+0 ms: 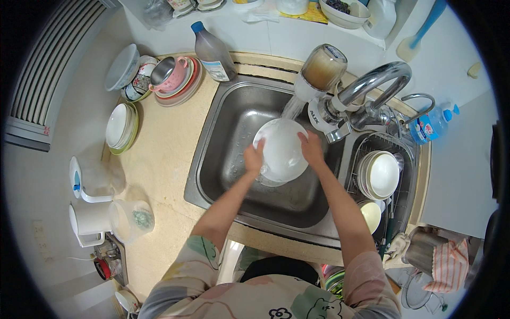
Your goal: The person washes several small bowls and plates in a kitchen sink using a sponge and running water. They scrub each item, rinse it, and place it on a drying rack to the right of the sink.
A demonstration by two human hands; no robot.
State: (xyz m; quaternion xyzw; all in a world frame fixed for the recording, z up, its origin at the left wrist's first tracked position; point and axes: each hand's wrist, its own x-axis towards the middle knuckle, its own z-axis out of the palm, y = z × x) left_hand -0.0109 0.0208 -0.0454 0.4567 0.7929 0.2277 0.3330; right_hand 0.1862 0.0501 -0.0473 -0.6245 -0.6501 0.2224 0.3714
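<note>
Both of my hands grip a round white plate (281, 153) by its opposite edges, over the large basin of a stainless steel sink (227, 159). My left hand (254, 158) holds the left edge with the thumb on top. On the right edge rests my right hand (311, 149), its thumb also on the upper face. Water (293, 107) runs from the filter-fitted faucet (327, 117) onto the plate's far part. The fingers beneath the plate are hidden.
Right of the basin, a wire rack (402, 147) holds stacked white bowls (383, 175). Left on the counter stand stacked plates (187, 93), small dishes (118, 127) and plastic pitchers (93, 177). A blue-capped bottle (215, 56) stands behind the sink. The chrome spout (374, 79) arches above its right side.
</note>
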